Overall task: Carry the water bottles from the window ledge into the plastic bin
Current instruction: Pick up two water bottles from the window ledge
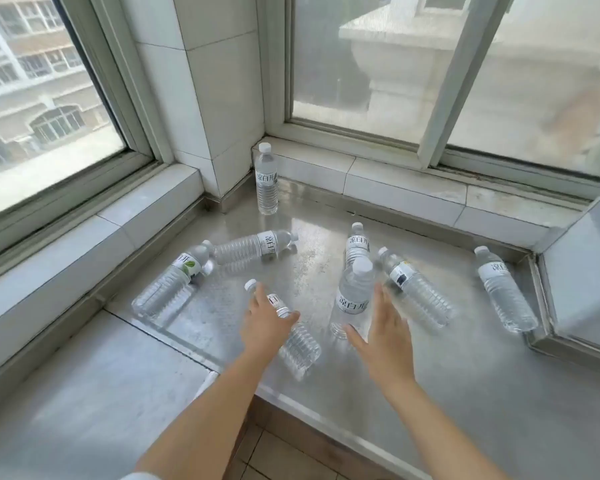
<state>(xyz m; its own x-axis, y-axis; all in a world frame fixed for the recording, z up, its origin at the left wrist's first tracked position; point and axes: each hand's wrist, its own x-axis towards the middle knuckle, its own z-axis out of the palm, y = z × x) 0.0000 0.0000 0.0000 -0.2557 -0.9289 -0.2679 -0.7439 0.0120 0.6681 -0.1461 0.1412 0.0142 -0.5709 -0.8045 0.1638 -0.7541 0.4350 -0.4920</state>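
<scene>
Head cam caught both hands going for bottles on the window ledge (430,358): left hand (264,323) wrapped over a lying bottle (297,344) near the ledge's front edge, right hand (385,337) spread beside a standing bottle (352,299), probably grabbing two per trip.

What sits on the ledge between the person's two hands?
In the head view, between the left hand and the open right hand stands one upright water bottle, close to the right palm. Otherwise only bare ledge shows there.
</scene>
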